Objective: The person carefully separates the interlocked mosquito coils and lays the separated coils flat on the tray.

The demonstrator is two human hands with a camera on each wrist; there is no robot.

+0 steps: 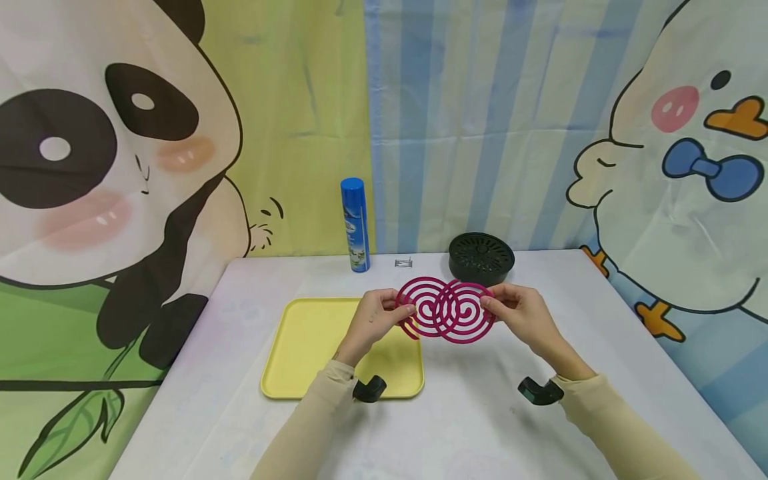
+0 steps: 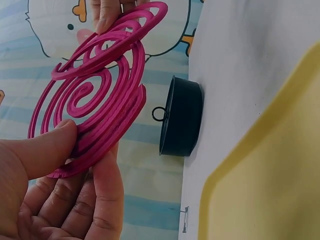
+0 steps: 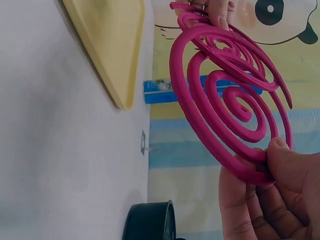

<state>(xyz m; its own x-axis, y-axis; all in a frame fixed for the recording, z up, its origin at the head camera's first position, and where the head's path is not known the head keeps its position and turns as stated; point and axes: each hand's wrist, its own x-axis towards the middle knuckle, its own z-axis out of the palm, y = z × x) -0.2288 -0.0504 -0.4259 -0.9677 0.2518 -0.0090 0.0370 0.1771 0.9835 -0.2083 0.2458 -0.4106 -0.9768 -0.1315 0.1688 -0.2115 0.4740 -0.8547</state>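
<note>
Two magenta mosquito coils overlap at their inner sides, held up over the table in front of me. My left hand [image 1: 377, 319] pinches the outer edge of the left coil [image 2: 120, 127] between thumb and fingers. On the other side, my right hand [image 1: 529, 319] pinches the right coil [image 3: 182, 90] by its outer rim. Their rings cross each other in the middle, and both wrist views show them tilted. Behind the right hand stands a round black coil holder [image 1: 482, 257] with a slotted lid; a small ring on it shows in the left wrist view.
A yellow tray [image 1: 312, 333] lies on the white table [image 1: 480, 427], partly under the left forearm. Toward the back edge stand a blue spray can [image 1: 357, 230] and a small metal coil stand [image 1: 404, 263]. Cartoon-printed curtains [image 1: 468, 120] hang behind the table.
</note>
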